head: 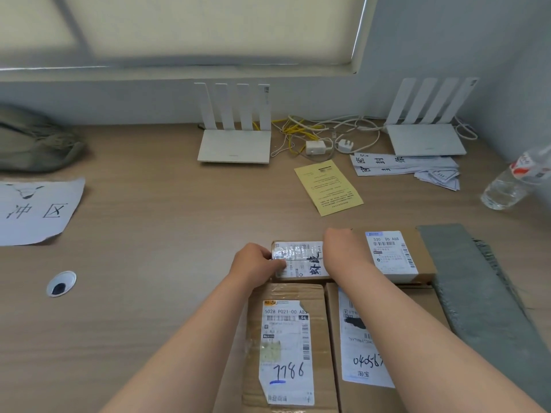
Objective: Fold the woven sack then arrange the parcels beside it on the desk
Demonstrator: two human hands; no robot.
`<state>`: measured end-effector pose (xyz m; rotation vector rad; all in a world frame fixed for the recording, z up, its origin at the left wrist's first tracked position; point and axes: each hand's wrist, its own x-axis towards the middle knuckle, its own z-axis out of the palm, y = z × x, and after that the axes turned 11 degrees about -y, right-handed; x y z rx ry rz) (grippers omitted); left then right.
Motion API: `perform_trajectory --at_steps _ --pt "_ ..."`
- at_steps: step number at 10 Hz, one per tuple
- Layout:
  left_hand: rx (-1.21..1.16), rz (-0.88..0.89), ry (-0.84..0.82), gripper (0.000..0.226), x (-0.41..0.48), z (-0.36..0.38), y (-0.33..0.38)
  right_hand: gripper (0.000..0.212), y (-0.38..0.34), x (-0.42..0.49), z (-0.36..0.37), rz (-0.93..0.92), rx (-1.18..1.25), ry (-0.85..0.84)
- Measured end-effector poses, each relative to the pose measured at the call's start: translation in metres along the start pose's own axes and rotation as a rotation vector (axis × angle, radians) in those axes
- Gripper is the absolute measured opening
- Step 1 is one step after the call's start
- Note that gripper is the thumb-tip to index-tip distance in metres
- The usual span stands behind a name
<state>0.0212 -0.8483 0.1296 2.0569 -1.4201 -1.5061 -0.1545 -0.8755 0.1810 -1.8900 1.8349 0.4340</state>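
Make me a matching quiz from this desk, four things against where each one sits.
Things: 1 woven sack; 2 yellow slip; 3 water bottle; 4 small parcel.
Places: A between left hand and right hand; B right of the parcels; C before the tangled cables; D far right edge of the desk.
Pairs: 1-B, 2-C, 3-D, 4-A.

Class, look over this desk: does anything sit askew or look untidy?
Yes. The yellow sheet lies skewed to the desk edge, and the cables between the routers are tangled. The parcels sit in neat rows beside the folded sack.
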Motion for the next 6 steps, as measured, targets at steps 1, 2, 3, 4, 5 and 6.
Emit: perform_trajectory --at_steps 1,2,3,4,5,6 --pt "0.001 -0.004 -0.005 0.022 0.001 0.001 -0.002 0.037 0.001 -0.002 0.002 0.005 0.016 0.006" --pt "-0.027 0.000 -0.020 0.026 0.000 0.002 -0.004 0.036 0.002 -0.004 0.005 0.012 0.026 0.031" --pt "-0.070 -0.009 -0.052 0.030 -0.005 0.001 -0.006 0.037 0.001 -0.006 0.007 0.013 0.041 0.051" --pt "-0.165 0.015 -0.041 0.032 -0.012 -0.003 -0.005 0.037 0.002 -0.011 0.005 -0.007 0.033 0.078" --pt "-0.187 0.093 0.080 0.023 -0.026 -0.010 0.000 0.036 0.002 -0.020 -0.001 0.004 0.104 0.104" --pt "-0.200 0.138 0.209 0.037 -0.038 -0.015 0.003 0.020 0.003 -0.029 -0.001 -0.020 0.186 0.119"
